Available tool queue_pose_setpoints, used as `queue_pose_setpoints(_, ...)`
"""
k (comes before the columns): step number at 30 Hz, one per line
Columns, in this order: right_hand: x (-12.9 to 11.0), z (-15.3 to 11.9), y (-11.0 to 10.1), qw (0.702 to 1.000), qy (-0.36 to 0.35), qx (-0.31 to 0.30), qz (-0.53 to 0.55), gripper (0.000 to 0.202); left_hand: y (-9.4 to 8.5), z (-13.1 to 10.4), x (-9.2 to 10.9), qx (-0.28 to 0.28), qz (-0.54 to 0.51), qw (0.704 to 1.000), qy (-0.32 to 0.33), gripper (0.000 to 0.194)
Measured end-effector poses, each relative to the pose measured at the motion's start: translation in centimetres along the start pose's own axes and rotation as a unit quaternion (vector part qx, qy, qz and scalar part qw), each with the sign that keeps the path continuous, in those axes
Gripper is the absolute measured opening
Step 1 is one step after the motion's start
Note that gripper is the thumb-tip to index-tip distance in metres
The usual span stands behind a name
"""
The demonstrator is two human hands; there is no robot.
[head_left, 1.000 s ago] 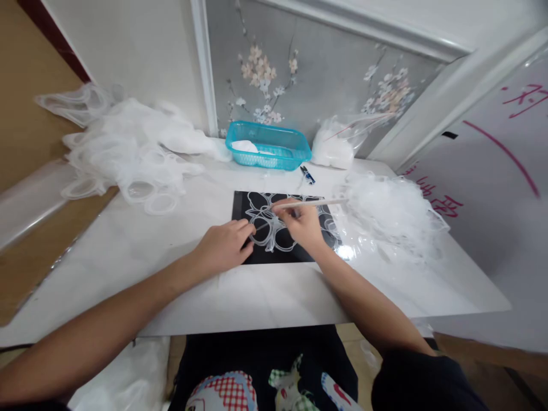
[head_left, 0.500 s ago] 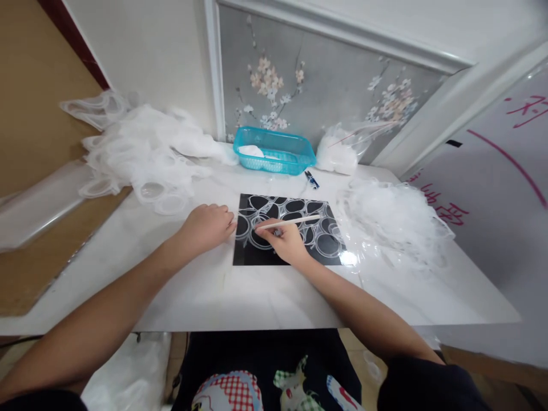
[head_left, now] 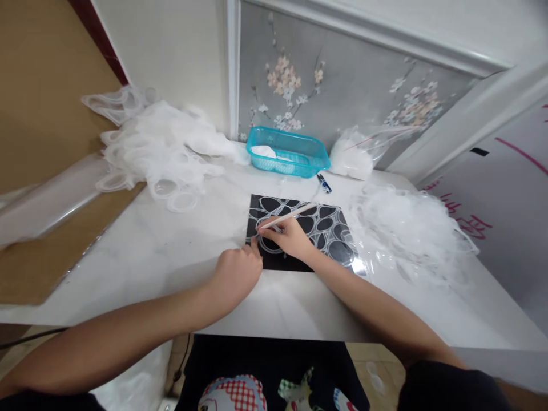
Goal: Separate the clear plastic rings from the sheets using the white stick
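Observation:
A black sheet [head_left: 282,261] covered with clear and white looped rings lies on the white marbled table. My right hand [head_left: 290,235] is closed round a thin white stick [head_left: 295,213] over the left part of the sheet; the stick slants up to the right. My left hand [head_left: 240,267] rests at the sheet's lower left edge, a finger reaching onto it near my right fingertips. Its other fingers are curled, and whether they pinch anything is too small to tell.
Piles of translucent white rings lie at left [head_left: 158,148] and right [head_left: 411,222]. Behind the sheet are a blue basket [head_left: 308,170] holding white pieces, small blue-handled snips [head_left: 324,184] and a white-filled plastic bag [head_left: 353,160]. Brown board [head_left: 47,257] is at far left.
My left hand has moved right and nearer, from beside the sheet onto its lower left edge. The stick in my right hand is tilted more steeply. The view has shifted slightly.

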State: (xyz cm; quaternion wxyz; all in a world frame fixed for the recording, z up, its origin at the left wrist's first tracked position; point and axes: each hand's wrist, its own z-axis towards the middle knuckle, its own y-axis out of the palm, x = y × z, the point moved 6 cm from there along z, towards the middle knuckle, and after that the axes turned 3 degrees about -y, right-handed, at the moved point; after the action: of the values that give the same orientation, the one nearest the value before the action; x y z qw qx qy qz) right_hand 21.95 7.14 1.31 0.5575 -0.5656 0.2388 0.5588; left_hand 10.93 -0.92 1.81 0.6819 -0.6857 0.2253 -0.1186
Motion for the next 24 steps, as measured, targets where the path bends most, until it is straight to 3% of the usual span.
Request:
queue_pose_setpoints(4,0.1,1.3,0.9,0.996,-0.019,-0.087,-0.019,0.007,0.3,0.2,-0.2,-0.008,0.002,1.000,-0.008,0.040)
queue_pose_setpoints(6,0.2,1.5,1.0,0.995,-0.025,-0.102,-0.004,0.006,0.2,0.2,-0.1,-0.012,0.003,1.000,-0.010,0.040)
queue_pose_setpoints(14,0.4,0.8,1.1,0.996,-0.030,-0.079,-0.016,0.007,-0.3,0.1,0.1,-0.015,0.003,1.000,-0.006,0.036)
queue_pose_setpoints(24,0.6,0.5,1.2,0.996,-0.036,-0.068,-0.035,0.010,0.2,0.3,0.2,-0.016,-0.018,1.000,0.005,0.035)
